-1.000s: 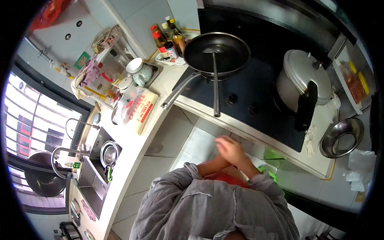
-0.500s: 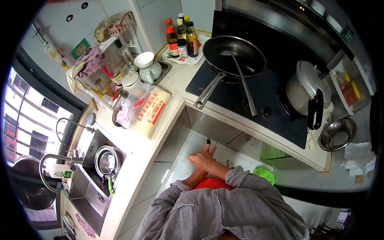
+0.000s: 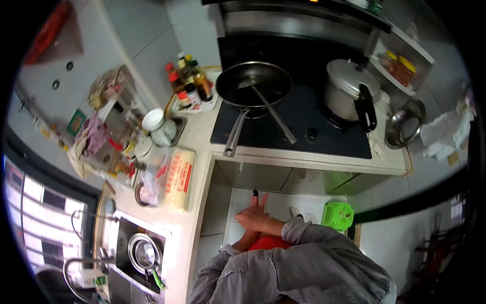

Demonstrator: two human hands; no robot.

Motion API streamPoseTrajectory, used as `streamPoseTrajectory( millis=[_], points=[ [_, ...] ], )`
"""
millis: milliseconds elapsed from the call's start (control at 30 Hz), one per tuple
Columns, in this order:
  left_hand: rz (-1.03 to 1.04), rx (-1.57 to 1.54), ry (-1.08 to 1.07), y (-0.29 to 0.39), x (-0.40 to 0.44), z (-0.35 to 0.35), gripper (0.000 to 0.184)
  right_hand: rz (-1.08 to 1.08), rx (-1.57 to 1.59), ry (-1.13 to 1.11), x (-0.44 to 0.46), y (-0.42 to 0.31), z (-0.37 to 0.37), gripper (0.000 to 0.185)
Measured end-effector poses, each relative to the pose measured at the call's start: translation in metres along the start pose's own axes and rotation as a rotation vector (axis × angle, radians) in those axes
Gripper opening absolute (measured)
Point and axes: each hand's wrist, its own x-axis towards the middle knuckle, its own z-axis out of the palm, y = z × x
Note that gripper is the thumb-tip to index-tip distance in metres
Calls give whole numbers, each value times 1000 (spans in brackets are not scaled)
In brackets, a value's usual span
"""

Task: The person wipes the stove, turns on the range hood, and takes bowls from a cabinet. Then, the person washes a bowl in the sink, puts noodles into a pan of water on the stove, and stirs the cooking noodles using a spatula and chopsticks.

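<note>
In front of my body, my forearms cross low over a red garment (image 3: 270,243). My right hand (image 3: 250,220) lies on top, its fingers curled round my left hand (image 3: 259,201). Two stretched fingers of the left hand point forward from beneath; its other fingers are hidden. Something small and black (image 3: 255,192) covers one fingertip. Neither hand touches any kitchen object. Beyond them on the cooktop (image 3: 283,134) sits a black frying pan (image 3: 271,83), a metal-handled spatula (image 3: 273,113) leaning in it.
A pressure cooker (image 3: 349,91) stands on the right burner, a steel bowl (image 3: 405,124) beyond it. Packaged noodles (image 3: 179,180), a teapot (image 3: 163,134) and sauce bottles (image 3: 201,83) occupy the left counter. Nested pans (image 3: 145,252) lie in the sink (image 3: 121,253). A green plastic item (image 3: 338,216) is on the floor.
My view has turned, so the counter, cooktop and sink appear shifted and rotated. More of the green plastic item shows. My hands keep the same crossed pose.
</note>
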Motion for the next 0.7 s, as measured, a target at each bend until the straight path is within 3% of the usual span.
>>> streamPoseTrajectory(
  millis=[267,400,500,567,600,633,700],
  points=[
    [-22,-453,-43,-15,-8,-12,43,23,115,47,-1,15,46,10],
    [-172,-755,9,-20,3,-21,39,1,1,126,1,14,52,13],
    [-483,-1053,186,-30,31,-26,36,9,207,384,12,-6,-34,17],
    [-725,-1215,296,-59,53,-24,34,195,567,554,9,-10,-113,17],
    [-836,-1297,343,-79,64,-22,33,42,231,822,13,9,-143,18],
    [-916,-1388,351,-100,76,-19,32,32,115,1110,18,19,-167,18],
    [-1025,-1642,303,-141,101,-20,35,152,-119,1115,16,43,-209,23]
  ],
)
